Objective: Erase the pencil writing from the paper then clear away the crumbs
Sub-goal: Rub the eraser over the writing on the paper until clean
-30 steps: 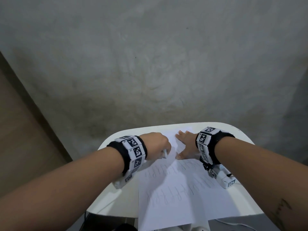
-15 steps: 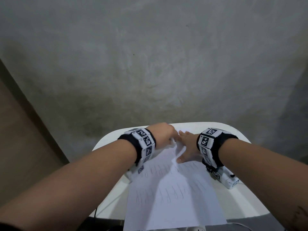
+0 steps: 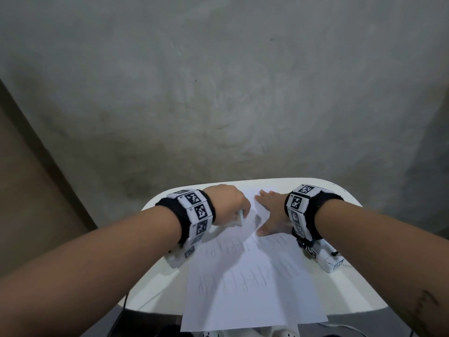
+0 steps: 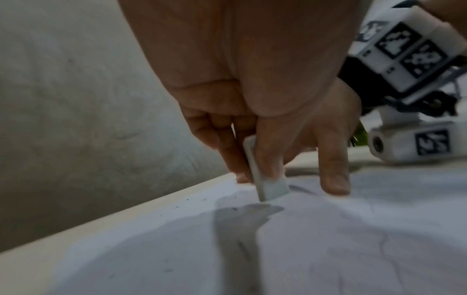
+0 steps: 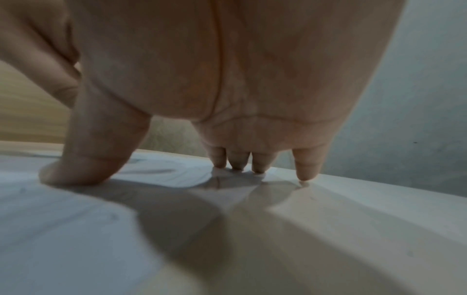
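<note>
A white sheet of paper (image 3: 252,283) with rows of faint pencil writing lies on a small white table (image 3: 155,280), its near edge hanging past the table's front. My left hand (image 3: 230,205) pinches a white eraser (image 3: 71,218) (image 4: 262,179) between thumb and fingers, its lower end on the paper's far left part. Dark crumbs (image 4: 187,199) dot the paper near the eraser. My right hand (image 3: 269,212) lies flat with spread fingers (image 5: 305,169) and thumb (image 5: 83,169) pressing the paper's far right part down.
A rough grey wall (image 3: 218,93) rises right behind the table. A brown surface (image 3: 29,190) stands at the left. Cables (image 3: 124,302) hang below the table's front edge, and white items (image 3: 218,334) sit under the paper's overhang.
My left hand with the eraser has slid back towards me and left after reaching the paper's far edge. The right hand has stayed pressed on the sheet.
</note>
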